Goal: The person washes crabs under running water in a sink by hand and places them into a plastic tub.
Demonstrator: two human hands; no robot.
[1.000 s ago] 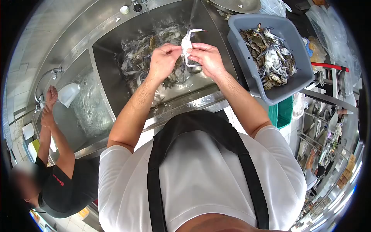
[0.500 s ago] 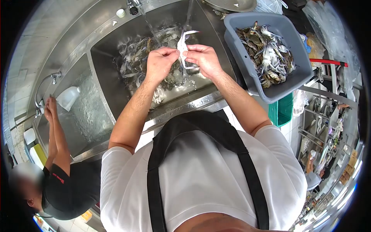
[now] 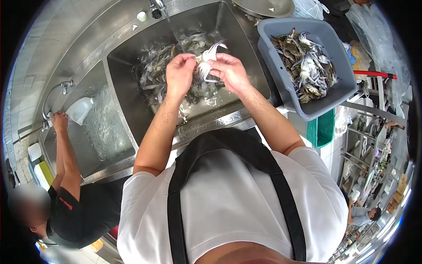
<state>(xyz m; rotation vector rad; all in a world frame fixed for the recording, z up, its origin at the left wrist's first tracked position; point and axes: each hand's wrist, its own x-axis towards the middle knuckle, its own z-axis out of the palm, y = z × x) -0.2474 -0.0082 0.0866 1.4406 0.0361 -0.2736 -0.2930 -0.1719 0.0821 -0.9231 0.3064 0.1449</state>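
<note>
Shiny grey metal makes the small sink point(image 3: 89, 161) on the left. A white jug point(image 3: 81, 110) leans in it, next to moving water. Another person's hands point(image 3: 60, 120) are close together by its edge.

Next is the big sink point(image 3: 122, 75), with lots of wet crabs point(image 3: 154, 72) in it. The tap point(image 3: 156, 12) reaches over, so its water can fall on them. The left hand point(image 3: 179, 75) has its fingers and thumb closed on the near edge of one crab point(image 3: 205, 60). The right hand point(image 3: 233, 74) pinches the other side, thumb on top. Two hands likely keep it steady, up above the sink so drips fall back in.

On the right, a grey tub point(image 3: 344, 72) sits close by, maybe so it is easy to reach. It holds a pile of crabs point(image 3: 310, 66).
</note>
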